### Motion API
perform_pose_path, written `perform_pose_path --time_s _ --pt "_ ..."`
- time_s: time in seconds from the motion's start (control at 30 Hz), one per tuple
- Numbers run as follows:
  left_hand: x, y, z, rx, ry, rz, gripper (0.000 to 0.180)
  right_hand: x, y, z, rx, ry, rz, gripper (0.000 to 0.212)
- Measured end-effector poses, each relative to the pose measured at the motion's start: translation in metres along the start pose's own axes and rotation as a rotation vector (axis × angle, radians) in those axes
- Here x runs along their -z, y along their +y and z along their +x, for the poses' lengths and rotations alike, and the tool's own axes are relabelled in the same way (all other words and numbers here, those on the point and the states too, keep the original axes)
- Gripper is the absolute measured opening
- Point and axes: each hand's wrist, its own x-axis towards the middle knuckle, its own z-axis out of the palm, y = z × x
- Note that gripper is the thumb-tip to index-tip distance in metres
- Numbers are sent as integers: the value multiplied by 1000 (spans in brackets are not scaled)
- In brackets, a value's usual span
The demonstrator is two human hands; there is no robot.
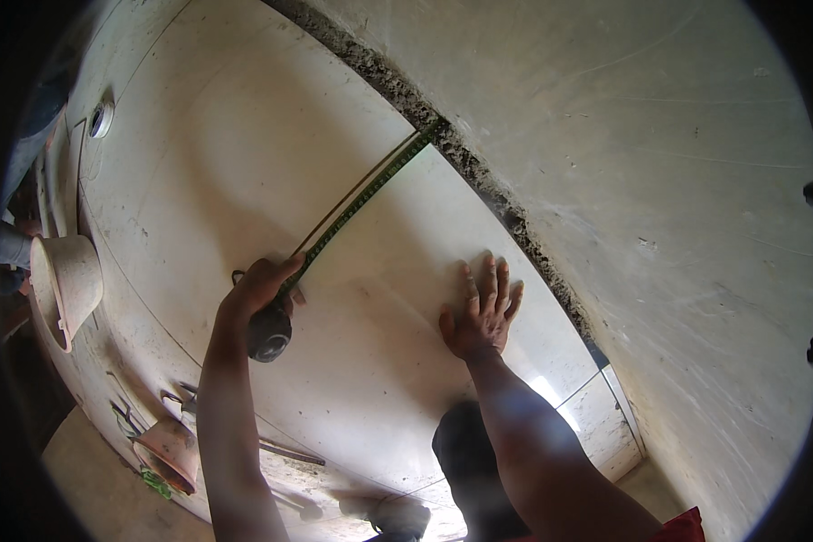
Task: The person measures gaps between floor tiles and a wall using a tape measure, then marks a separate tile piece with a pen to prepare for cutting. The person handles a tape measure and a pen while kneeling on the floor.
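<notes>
My left hand point(266, 285) is closed around a tape measure with a dark case point(269, 334). Its dark green blade point(366, 196) runs out over the pale floor tiles up to the rough strip at the foot of the wall, close along a tile joint. My right hand point(483, 312) lies flat on a large white tile point(379, 316), fingers spread and holding nothing. Part of the tape's case is hidden behind my left hand.
A grey wall point(623, 181) rises at the right above a rough mortar gap point(515, 217). At the left are a pale tub point(77, 280), a smaller bucket point(172, 452), a white ring point(102, 119) and part of another person point(27, 154). My dark-clad knee point(470, 461) is below.
</notes>
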Motion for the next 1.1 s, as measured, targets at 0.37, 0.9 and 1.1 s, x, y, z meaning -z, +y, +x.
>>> perform_pose_path --time_s 0.37,0.9,1.1 --pt "0 2 0 35 -4 -14 70 -3 2 -1 6 16 -2 86" --pt "1 -6 4 -7 -25 -126 61 -3 3 -1 0 -9 18 88" --pt "-1 -4 1 -52 -4 -118 63 -2 2 -2 2 1 21 88"
